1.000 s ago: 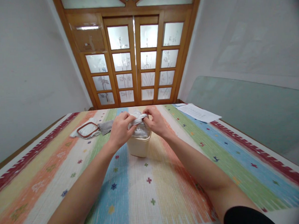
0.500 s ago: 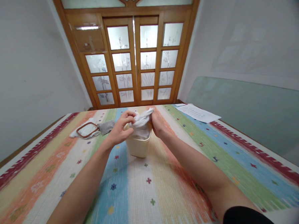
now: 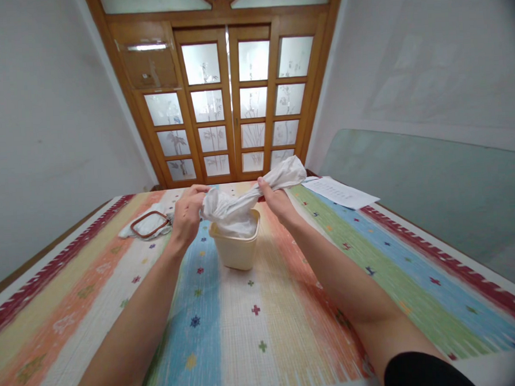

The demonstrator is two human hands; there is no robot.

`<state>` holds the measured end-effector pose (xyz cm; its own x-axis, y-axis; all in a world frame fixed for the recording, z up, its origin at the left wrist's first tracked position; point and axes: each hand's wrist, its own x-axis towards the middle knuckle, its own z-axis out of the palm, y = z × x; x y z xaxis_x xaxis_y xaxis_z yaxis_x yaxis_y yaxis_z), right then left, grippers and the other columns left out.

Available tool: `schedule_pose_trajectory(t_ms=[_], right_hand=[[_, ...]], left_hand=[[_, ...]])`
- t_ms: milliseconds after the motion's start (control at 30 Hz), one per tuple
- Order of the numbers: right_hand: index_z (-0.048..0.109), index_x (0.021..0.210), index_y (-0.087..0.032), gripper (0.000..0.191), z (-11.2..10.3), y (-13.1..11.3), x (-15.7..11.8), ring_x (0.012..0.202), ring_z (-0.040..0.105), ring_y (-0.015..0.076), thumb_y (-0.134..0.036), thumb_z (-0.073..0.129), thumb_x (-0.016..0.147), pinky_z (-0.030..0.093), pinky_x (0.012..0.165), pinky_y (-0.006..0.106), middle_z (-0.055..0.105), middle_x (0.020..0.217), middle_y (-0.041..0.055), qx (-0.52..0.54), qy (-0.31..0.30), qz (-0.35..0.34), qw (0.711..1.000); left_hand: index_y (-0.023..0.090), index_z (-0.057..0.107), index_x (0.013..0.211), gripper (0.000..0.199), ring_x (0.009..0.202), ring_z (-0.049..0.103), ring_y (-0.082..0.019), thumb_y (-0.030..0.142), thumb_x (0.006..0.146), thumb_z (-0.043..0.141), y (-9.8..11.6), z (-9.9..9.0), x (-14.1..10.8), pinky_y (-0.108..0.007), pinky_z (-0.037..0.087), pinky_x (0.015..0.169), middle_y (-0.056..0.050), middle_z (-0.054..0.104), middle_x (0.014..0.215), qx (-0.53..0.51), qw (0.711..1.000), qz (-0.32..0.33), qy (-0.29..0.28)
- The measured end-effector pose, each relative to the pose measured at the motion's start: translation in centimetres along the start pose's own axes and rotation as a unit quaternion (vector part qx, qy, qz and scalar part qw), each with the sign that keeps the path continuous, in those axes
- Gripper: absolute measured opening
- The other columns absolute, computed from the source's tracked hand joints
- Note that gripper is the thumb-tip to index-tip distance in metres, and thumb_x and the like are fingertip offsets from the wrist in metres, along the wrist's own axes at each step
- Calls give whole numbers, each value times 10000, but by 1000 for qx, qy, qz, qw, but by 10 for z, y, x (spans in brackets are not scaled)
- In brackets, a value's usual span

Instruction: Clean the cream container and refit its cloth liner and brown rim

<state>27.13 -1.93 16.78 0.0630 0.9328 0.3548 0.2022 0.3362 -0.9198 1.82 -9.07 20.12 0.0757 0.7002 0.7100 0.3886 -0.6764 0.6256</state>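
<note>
A thin white plastic bag stretches between my two hands, its lower part down inside a small cream bin. My left hand grips the bag's left edge, just beyond the bin's rim. On the other side, my right hand is closed round the twisted middle of the bag. A loose white end sticks out past that hand, up and to the right. The bin stands upright on the striped tablecloth. Its inside is mostly covered by the bag.
Left of the bin lies a brown rounded frame on a crumpled white cloth. Printed paper sheets rest near the table's far right. Beyond the table stand wooden glazed doors; a pale green panel leans along the right wall.
My hands have moved apart and the bag is pulled out longer, its free end now reaching up to the right. My left hand has shifted left and hides the grey cloth.
</note>
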Motion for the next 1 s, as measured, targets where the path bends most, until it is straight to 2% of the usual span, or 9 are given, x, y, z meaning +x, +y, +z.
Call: schedule_pose_trajectory(t_ms=[100, 200, 267, 367, 467, 633, 767, 867, 1000], right_hand=[[596, 583, -209, 656, -8, -10, -3, 575, 607, 194, -779, 538, 901, 533, 668, 340, 585, 524, 49, -21, -59, 11, 998], [667, 708, -180, 551, -7, -20, -9, 604, 638, 201, -719, 720, 809, 566, 653, 356, 676, 635, 72, 77, -112, 21, 990], [703, 840, -173, 484, -3, -25, -14, 737, 693, 226, -627, 833, 734, 600, 719, 373, 744, 796, 85, 136, -133, 9, 982], [713, 910, -182, 410, 4, -27, -20, 856, 704, 232, -487, 879, 692, 604, 789, 378, 758, 904, 67, 168, -158, -9, 973], [703, 873, -186, 305, 9, -20, -20, 822, 687, 219, -359, 846, 665, 595, 758, 361, 740, 858, 46, 190, -155, 3, 969], [658, 786, -192, 208, 10, -13, -14, 686, 621, 172, -296, 762, 639, 528, 586, 285, 681, 739, 19, 207, -99, 37, 973], [614, 737, -202, 227, 7, -22, -15, 504, 444, 96, -366, 762, 688, 363, 443, 237, 565, 609, -25, 194, -120, 14, 974], [597, 749, -214, 264, 2, -27, -16, 505, 399, 88, -419, 759, 717, 310, 436, 230, 545, 612, -25, 175, -128, -17, 976], [587, 767, -220, 269, -14, -33, -10, 464, 312, 75, -428, 753, 723, 224, 428, 228, 429, 536, -62, 155, -134, -1, 979]], left_hand=[[209, 490, 584, 484, 882, 664, -222, 404, 1006, 354, 7, -2, 0, -368, 506, 941, -87, 745, 874, -34, 996, -29, -76], [197, 605, 689, 442, 808, 657, -206, 460, 1007, 447, 11, 3, -2, -345, 508, 846, -54, 725, 802, 6, 988, -45, -144], [199, 687, 902, 319, 836, 658, -207, 481, 972, 556, 11, 10, -4, -329, 491, 795, -37, 727, 870, 64, 984, -38, -162], [211, 682, 1106, 344, 906, 645, -229, 500, 922, 658, 11, 21, -9, -342, 471, 797, -50, 716, 963, 163, 974, -8, -156], [205, 685, 944, 250, 889, 613, -231, 452, 935, 645, 6, 27, -12, -347, 447, 783, -48, 679, 894, 219, 963, 17, -153], [204, 600, 777, 218, 794, 572, -179, 336, 948, 574, -10, 25, -7, -314, 428, 748, -12, 614, 815, 165, 984, -18, -67], [207, 537, 709, 262, 723, 519, -159, 362, 918, 564, -25, 17, 0, -277, 400, 673, 12, 550, 729, 89, 991, -103, 12], [211, 519, 696, 270, 651, 473, -146, 374, 903, 574, -35, 8, 6, -265, 380, 622, 30, 507, 662, -16, 981, -186, 60], [209, 533, 682, 216, 656, 483, -156, 317, 844, 628, -56, -8, 15, -281, 398, 628, 10, 561, 677, -100, 957, -247, 112]])
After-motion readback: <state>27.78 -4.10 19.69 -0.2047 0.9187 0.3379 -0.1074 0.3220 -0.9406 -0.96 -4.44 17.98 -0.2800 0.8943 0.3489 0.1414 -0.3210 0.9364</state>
